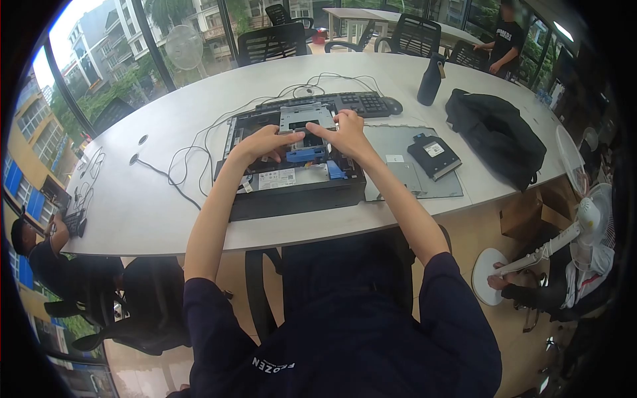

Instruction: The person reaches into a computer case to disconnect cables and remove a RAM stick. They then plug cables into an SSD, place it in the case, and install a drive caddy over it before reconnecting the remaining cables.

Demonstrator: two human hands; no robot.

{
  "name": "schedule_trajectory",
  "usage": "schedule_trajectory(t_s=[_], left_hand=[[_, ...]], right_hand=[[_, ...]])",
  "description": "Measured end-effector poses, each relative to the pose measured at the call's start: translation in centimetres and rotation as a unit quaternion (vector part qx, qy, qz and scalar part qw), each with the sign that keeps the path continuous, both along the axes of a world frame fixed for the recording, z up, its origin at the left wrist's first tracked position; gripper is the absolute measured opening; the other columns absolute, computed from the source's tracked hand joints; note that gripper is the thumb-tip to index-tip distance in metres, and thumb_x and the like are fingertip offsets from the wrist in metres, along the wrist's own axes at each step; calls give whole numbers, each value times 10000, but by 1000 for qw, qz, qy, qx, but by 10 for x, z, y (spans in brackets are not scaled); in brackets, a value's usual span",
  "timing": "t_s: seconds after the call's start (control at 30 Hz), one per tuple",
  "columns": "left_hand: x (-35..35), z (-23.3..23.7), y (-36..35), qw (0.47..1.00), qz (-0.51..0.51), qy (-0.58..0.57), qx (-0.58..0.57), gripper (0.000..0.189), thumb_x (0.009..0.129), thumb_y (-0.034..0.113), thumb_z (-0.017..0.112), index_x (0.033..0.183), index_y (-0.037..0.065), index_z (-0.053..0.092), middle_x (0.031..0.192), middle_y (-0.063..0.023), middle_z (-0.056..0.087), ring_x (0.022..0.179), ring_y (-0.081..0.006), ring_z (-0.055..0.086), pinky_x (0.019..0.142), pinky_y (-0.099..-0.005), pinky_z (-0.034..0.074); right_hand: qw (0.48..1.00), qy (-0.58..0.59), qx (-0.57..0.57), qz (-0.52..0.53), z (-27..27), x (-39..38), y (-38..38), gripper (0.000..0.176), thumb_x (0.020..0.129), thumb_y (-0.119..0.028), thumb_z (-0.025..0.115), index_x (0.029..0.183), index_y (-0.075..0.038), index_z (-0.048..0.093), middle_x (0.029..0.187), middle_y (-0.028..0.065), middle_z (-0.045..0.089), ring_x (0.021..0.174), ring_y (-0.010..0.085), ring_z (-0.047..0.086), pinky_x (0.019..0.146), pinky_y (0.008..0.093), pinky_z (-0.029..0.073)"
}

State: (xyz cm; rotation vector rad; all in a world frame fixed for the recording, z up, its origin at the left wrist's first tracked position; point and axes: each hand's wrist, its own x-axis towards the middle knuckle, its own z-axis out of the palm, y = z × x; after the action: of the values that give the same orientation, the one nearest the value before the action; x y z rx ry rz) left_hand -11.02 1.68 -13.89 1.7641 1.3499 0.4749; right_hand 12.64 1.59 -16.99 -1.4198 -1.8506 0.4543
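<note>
An opened desktop computer case (298, 202) lies flat on the table before me, its inside facing up. Both hands are at the metal drive cage (306, 118) in its middle, near a blue plastic latch (305, 154). My left hand (264, 142) is closed at the cage's left side, thumb pointing inward over it. My right hand (346, 136) is closed at the right side, its thumb reaching left and its fingers bent. The fingertips under the thumbs are partly hidden. A second blue part (336, 170) sits near the front right inside the case.
Right of the case, a removed side panel (391, 179) carries an optical drive (432, 156). Behind are a keyboard (361, 103), mouse (394, 106) and loose cables (174, 169). A bottle (432, 81) and black bag (497, 136) stand farther right. Other people sit or stand around.
</note>
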Motion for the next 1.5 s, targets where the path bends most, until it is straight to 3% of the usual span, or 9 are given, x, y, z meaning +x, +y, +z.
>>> schedule_trajectory(t_s=[0.17, 0.57, 0.63, 0.73, 1.0, 1.2, 1.3, 1.37, 1.5], left_hand=[[-2, -9, 6, 998, 0, -68, 15, 624, 886, 523, 680, 1131, -45, 599, 970, -96, 639, 725, -118, 618, 592, -229, 501], [1, -6, 3, 1000, 7, -16, 8, 429, 922, 431, 675, 929, 5, 626, 757, -42, 607, 676, -114, 596, 593, -248, 501], [1, -8, 3, 1000, 0, -25, 16, 409, 927, 418, 672, 934, 12, 627, 746, -35, 597, 670, -111, 592, 589, -246, 498], [0, -10, 5, 1000, 2, -23, 18, 362, 936, 380, 665, 950, 20, 629, 729, -24, 583, 655, -105, 585, 584, -246, 494], [3, -5, 1, 1000, -4, -14, 19, 286, 921, 283, 654, 1016, 16, 623, 726, -19, 584, 643, -95, 581, 580, -243, 472], [-1, -8, 7, 999, -47, 2, -11, 366, 904, 344, 676, 1046, 13, 609, 756, -16, 580, 662, -83, 567, 593, -246, 452], [0, 4, -3, 998, -39, 51, -8, 563, 901, 399, 681, 1245, -26, 546, 815, -22, 554, 704, -89, 567, 615, -231, 445], [-2, 9, -15, 999, -33, -10, 11, 869, 876, 419, 721, 1472, -62, 310, 872, -31, 513, 753, -102, 570, 644, -235, 455], [-13, 16, -20, 993, -114, -11, 17, 1090, 827, 371, 798, 1534, -68, 92, 948, -49, 482, 805, -106, 579, 696, -243, 481]], right_hand=[[999, 34, 29, 5, -2, 2, 2, 1001, 748, -685, 709, 1185, 193, 511, 1278, 320, 474, 1241, 416, 409, 1057, 466, 367], [998, 54, 29, -27, 2, -3, -8, 929, 748, -614, 753, 1261, 125, 524, 1246, 291, 530, 1226, 407, 458, 1061, 453, 378], [980, 60, 188, -7, 2, -5, -12, 691, 794, -491, 759, 1265, -14, 590, 1241, 203, 560, 1202, 371, 485, 1041, 447, 394], [969, -34, 223, 96, 7, -2, -7, 463, 818, -349, 749, 1206, -117, 647, 1131, 115, 629, 1105, 324, 559, 994, 462, 411], [946, -184, 154, 219, 41, -14, -3, 242, 802, -248, 726, 943, -66, 652, 909, 139, 688, 888, 335, 651, 808, 458, 490], [926, -237, 133, 262, 32, -17, 24, 289, 812, -299, 698, 930, -38, 666, 808, 200, 676, 813, 386, 659, 742, 462, 506], [933, -198, 114, 276, 43, -13, 22, 355, 847, -385, 670, 881, -32, 685, 788, 211, 670, 787, 387, 655, 709, 456, 495], [938, -199, 98, 266, 51, -11, 17, 407, 872, -434, 648, 852, -30, 693, 781, 215, 667, 774, 385, 653, 696, 452, 488], [955, -175, 53, 234, 57, -8, 10, 507, 945, -505, 550, 815, -32, 681, 755, 208, 649, 710, 365, 613, 669, 428, 465]])
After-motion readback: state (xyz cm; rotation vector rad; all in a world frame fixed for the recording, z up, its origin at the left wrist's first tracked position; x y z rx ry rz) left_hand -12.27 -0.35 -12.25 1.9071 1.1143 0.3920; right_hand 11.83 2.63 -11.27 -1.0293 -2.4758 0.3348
